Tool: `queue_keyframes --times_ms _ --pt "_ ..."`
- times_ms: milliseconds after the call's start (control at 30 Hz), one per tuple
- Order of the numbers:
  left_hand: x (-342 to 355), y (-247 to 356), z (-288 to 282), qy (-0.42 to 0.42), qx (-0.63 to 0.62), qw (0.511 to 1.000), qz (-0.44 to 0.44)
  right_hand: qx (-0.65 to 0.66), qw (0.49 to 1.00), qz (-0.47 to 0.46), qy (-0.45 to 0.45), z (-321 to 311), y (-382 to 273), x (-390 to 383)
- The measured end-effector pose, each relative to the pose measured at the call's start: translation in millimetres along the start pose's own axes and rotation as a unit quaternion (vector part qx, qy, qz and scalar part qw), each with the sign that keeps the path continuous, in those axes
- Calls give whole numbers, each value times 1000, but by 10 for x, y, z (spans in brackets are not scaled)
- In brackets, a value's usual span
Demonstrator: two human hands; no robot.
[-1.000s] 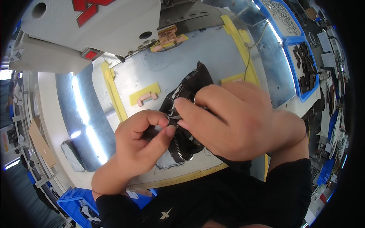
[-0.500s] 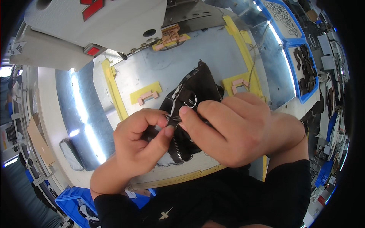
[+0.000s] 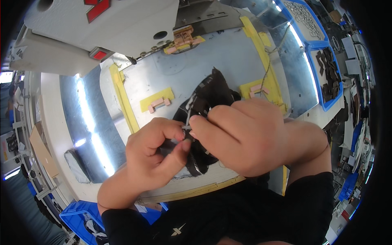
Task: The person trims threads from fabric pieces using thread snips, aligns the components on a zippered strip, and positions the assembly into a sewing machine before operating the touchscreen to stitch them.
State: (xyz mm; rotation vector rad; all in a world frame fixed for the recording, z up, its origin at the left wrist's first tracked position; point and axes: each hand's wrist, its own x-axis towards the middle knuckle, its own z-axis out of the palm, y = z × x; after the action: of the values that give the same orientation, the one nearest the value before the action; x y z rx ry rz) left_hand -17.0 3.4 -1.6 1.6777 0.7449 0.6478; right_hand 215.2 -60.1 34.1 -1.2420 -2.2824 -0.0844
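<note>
A dark brown fabric piece, with a whitish edge strip and a metal-toothed zipper, stands bunched between my hands over the metal work plate. My left hand is closed, its thumb and index finger pinching the fabric near the zipper's upper part. Right against those fingertips, my right hand is also closed, its thumb and index finger gripping the same piece by its pale edge. My right fingers cover most of a ring on the fabric, and the exact pinched spot is partly hidden.
A white sewing machine rises at the far left, its clamp beyond the fabric. Yellow-taped pink blocks sit on the plate. Blue trays with metal rings and dark pieces stand right; a blue crate is lower left.
My right hand has shifted slightly left, now covering most of the metal ring. My left hand has moved slightly right, and the fabric has tilted a little with both.
</note>
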Motion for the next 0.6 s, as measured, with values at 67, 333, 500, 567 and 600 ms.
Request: queue_keyframes --times_ms 67,333,500,567,600 --pt "12 25 26 -45 12 998 51 33 999 13 5 -5 50 14" --pt "93 58 -20 -61 47 995 61 275 931 228 -80 1 417 115" --pt "108 20 -20 -80 29 993 80 354 852 271 -274 -66 573 200" --pt "114 27 -6 -63 52 996 49 396 860 235 -219 -21 587 150" --pt "117 28 4 -63 52 995 49 395 861 235 -218 -3 584 132"
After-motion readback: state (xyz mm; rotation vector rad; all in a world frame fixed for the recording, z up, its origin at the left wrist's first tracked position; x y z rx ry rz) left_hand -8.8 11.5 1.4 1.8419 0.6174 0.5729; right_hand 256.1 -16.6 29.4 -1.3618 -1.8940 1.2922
